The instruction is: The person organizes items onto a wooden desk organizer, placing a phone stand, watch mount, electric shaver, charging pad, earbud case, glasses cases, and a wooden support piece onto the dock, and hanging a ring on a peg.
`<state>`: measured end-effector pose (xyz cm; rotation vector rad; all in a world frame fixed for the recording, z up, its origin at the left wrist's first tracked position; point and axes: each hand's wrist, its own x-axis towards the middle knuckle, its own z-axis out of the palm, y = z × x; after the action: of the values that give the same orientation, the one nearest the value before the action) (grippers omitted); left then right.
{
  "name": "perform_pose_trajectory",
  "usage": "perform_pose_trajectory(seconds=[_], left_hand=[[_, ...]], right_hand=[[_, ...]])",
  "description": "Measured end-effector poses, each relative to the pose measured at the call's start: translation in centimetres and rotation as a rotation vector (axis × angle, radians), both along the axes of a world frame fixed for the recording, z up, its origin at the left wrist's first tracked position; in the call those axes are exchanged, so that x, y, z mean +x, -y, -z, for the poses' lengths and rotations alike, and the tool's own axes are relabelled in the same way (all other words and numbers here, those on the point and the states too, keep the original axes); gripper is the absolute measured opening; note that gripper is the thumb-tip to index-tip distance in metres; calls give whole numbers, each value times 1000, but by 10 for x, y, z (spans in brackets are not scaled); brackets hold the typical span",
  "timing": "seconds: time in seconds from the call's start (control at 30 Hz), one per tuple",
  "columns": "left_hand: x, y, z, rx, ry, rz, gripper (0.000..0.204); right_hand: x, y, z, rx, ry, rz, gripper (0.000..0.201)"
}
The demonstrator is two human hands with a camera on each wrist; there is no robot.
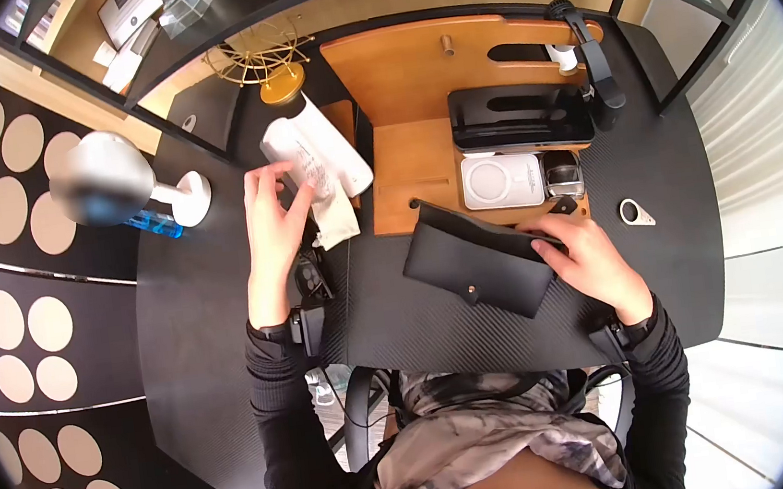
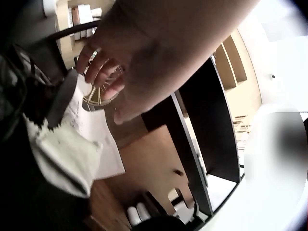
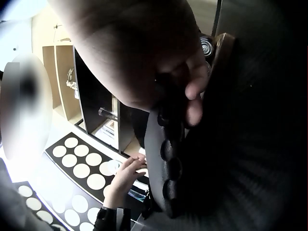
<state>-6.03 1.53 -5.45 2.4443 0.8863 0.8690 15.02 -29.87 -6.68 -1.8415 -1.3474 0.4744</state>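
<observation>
the black pouch (image 1: 479, 263) lies flat on the dark table (image 1: 681, 240), just in front of the wooden organiser tray (image 1: 402, 79), its flap edge turned toward the tray. the right hand (image 1: 591, 256) rests on the pouch's right end, fingers (image 1: 546, 246) curled over its edge and pinching it; in the right wrist view the thumb presses the dark leather. the left hand (image 1: 272, 229) is well apart to the left, fingers nearly straight, touching a white printed cloth bag (image 1: 315, 166) whose small dark lettering is too blurred to read. a white charger pad (image 1: 502, 181) and a black case (image 1: 520, 117) sit in the tray beyond the pouch, a gold wire ornament (image 1: 266, 61) behind the bag, and a small triangular ring (image 1: 636, 213) to the right.
</observation>
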Motion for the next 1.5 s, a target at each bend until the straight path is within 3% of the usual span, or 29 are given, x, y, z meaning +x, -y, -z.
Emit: perform_pose_trajectory(seconds=[0.07, 0.13, 0.2, 0.27, 0.3, 0.33, 0.43, 0.47, 0.53, 0.73, 0.8, 0.87, 0.93, 1.0, 1.07, 1.13, 1.17, 1.2, 1.3, 1.4, 1.47, 1.5], left_hand=[[5, 3, -2, 2, -114, 25, 47], [10, 26, -3, 259, -151, 101, 54], [10, 30, 6, 271, -180, 81, 56], [10, 23, 17, 196, -343, 165, 59], [11, 20, 18, 139, -336, 148, 45], [10, 16, 18, 140, -338, 150, 45], [0, -2, 24, -210, -40, 145, 14], [-4, -11, 23, -260, -56, 162, 11], [-7, -11, 17, -480, 140, 175, 16], [-10, -19, 13, -471, 149, 119, 14], [-12, -17, 11, -286, -50, 167, 17], [-14, -15, 14, -283, -63, 179, 20], [-17, -6, 9, -166, 152, 6, 20], [-27, 4, -5, -238, 199, -36, 19], [-41, 8, -10, -302, 95, -5, 17], [-50, 17, -1, -79, -28, 65, 15], [-56, 20, 9, -116, -56, -22, 16], [-62, 26, 14, 20, -164, -79, 22], [-67, 44, 17, -81, -365, -211, 42], [-79, 38, 26, -114, -315, -118, 41], [-78, 34, 22, -144, -302, -94, 33], [-76, 33, 20, -171, -243, -63, 29]], right_hand=[[0, 1, 3, -68, 31, 24, 22], [1, 0, 5, -74, 18, 9, 23], [-1, 0, 8, -94, 1, -20, 24], [0, -2, 8, -78, 10, -52, 24], [1, -3, 9, -79, 10, -54, 24], [2, -3, 12, -71, 13, -61, 24], [3, -3, 16, -76, 4, -64, 23], [3, -3, 16, -84, -1, -65, 23], [3, -4, 16, -77, 4, -64, 23], [2, -4, 17, -72, -9, -56, 23], [2, -4, 16, -76, -11, -50, 23], [1, -4, 15, -76, -22, -46, 22], [1, -4, 14, -77, -20, -49, 21], [2, -4, 15, -76, -21, -53, 21], [2, -4, 15, -69, -7, -57, 23], [2, -4, 16, -66, 8, -63, 22], [3, -5, 17, -60, 25, -66, 22], [4, -5, 18, -54, 22, -71, 22], [2, -4, 10, -64, 46, -77, 24], [3, -1, -14, -168, -152, -10, 27], [9, 5, -18, -2, -207, 22, 29], [10, 6, -18, 88, -100, 36, 27]])
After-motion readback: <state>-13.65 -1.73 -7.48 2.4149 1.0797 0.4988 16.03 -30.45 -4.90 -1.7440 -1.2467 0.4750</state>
